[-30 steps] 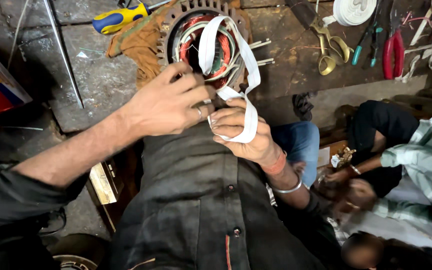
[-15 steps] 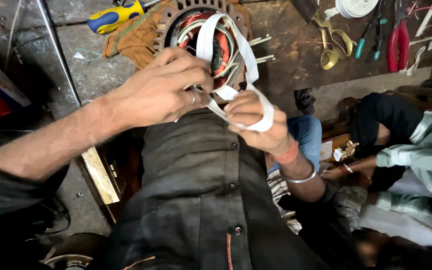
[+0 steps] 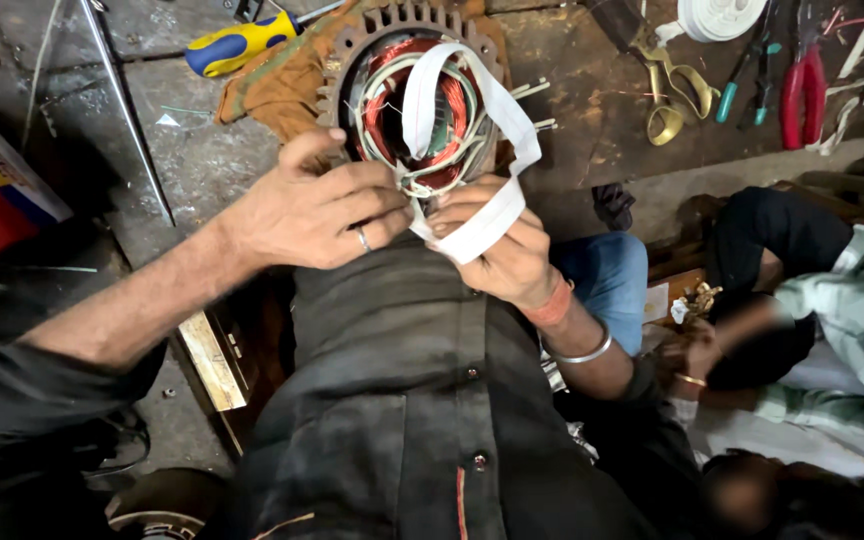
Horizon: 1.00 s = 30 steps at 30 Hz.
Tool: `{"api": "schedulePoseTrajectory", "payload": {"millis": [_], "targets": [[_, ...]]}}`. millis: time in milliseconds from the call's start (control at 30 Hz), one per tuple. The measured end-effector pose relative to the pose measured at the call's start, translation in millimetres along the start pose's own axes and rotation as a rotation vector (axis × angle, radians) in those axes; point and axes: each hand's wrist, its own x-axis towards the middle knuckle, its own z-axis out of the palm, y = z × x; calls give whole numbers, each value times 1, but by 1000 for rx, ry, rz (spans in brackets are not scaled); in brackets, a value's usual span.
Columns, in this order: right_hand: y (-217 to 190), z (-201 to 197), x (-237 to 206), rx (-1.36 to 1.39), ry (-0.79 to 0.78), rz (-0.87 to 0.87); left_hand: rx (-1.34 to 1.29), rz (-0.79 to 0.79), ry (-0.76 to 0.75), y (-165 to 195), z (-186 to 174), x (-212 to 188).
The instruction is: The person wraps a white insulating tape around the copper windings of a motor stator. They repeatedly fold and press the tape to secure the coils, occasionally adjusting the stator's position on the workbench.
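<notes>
Head view, looking down over a dark buttoned shirt (image 3: 422, 400). Both hands meet at centre frame, just below a motor stator (image 3: 414, 95) that sits at top centre on a grey workbench (image 3: 192, 150).

The left hand (image 3: 317, 210) comes in from lower left, curled, ring on one finger, fingertips pinching the white tape (image 3: 482, 215) and thin white leads at the stator's lower edge. The right hand (image 3: 497, 245) comes from lower right, orange thread and metal bangle at the wrist; fingers folded around the tape, which wraps across the knuckles. Thumbs of both hands close together, nearly touching.

The tape loops up from the hands through the stator bore and back down on the right side. Stator shows copper windings inside a toothed metal ring. An orange-brown cloth (image 3: 277, 85) lies under and left of it.

Upper left: a yellow-and-blue screwdriver (image 3: 237, 45). A thin metal rod (image 3: 127, 110) runs diagonally at left. Upper right: brass-handled scissors (image 3: 667, 95), red pliers (image 3: 802, 80), a white tape roll (image 3: 717, 15) at the top edge.

Right side: another person in a pale green striped shirt (image 3: 842, 320), seated lower, hand near a small brass part (image 3: 697, 300).
</notes>
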Motion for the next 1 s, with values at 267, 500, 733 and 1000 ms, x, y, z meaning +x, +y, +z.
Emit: {"api": "schedulePoseTrajectory", "payload": {"millis": [267, 500, 733, 1000], "targets": [[-2, 7, 9, 61, 176, 211, -267, -304, 149, 13, 18, -5], [1, 5, 21, -4, 144, 272, -376, -357, 203, 6, 24, -2], [9, -5, 28, -102, -4, 94, -512, -503, 94, 2, 4, 16], [16, -13, 35, -169, -235, 60, -516, -362, 58, -6, 1, 17]]}}
